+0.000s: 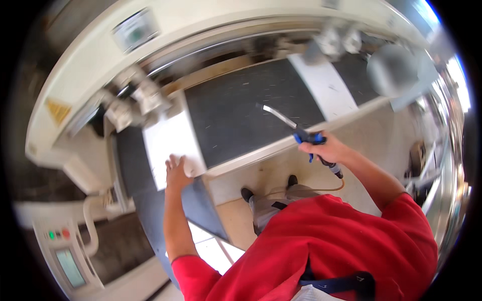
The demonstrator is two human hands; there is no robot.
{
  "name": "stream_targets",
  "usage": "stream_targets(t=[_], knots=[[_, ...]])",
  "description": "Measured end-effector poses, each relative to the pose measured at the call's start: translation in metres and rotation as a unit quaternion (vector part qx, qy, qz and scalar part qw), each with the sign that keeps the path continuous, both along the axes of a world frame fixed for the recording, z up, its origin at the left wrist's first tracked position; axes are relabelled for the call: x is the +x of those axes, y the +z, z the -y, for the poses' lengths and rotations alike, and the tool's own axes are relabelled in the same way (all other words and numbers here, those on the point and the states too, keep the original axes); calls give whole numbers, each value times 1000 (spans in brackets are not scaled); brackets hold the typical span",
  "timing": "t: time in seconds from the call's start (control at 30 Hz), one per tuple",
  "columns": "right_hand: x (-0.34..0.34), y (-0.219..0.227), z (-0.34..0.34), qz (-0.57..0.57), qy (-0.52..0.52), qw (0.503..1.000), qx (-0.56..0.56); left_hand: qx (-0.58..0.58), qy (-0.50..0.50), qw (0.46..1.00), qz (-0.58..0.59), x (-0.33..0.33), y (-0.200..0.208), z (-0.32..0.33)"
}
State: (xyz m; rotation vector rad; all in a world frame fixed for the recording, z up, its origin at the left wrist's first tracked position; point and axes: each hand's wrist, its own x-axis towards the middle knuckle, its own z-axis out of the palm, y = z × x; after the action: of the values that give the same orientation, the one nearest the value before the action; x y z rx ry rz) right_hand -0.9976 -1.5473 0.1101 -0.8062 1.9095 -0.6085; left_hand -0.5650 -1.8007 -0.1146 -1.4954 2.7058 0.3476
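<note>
My right hand (325,146) is wrapped around a blue and black air blow gun (307,136) with a long metal nozzle. The nozzle points up and left over the dark machine bed (251,108), and an orange hose (329,189) trails from the grip's lower end. With fingers spread, my left hand (176,173) is at the near end of a white strip (173,138) on the left of the bed; blur hides whether it presses on it. A second white strip (326,88) lies across the bed farther right. Small light flecks are scattered on the dark surface.
A cream machine gantry (90,70) arches over the bed's far side, with blurred clamp-like units (135,98) beneath. At lower left stands a control panel (68,256) with screen and buttons. A dark grey sheet (201,205) is beside my left arm. A round grey part (391,70) is at far right.
</note>
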Motion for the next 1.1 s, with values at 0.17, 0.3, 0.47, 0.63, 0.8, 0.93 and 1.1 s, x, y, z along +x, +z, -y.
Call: stream_targets(t=[0.17, 0.3, 0.47, 0.63, 0.8, 0.93, 1.1], knots=[[-159, -76, -184, 62, -299, 952, 8, 88, -45, 964, -249, -231, -4, -110], [-245, -117, -308, 59, -452, 889, -46, 169, -66, 934, -308, -412, -2, -198], [-267, -105, -340, 145, -210, 964, 77, 30, -128, 962, -238, -552, -11, -223], [-315, -110, -350, 195, -340, 920, 1, 42, -111, 993, -9, -623, -6, -273], [-356, -134, -333, 225, -371, 901, -22, 190, -201, 959, -67, -714, 27, -318], [-398, -149, -296, 192, -359, 913, -28, 116, -292, 930, -192, -798, 7, -248], [-438, -164, -235, 237, -321, 916, -33, -19, -270, 962, -30, -858, -4, -111]])
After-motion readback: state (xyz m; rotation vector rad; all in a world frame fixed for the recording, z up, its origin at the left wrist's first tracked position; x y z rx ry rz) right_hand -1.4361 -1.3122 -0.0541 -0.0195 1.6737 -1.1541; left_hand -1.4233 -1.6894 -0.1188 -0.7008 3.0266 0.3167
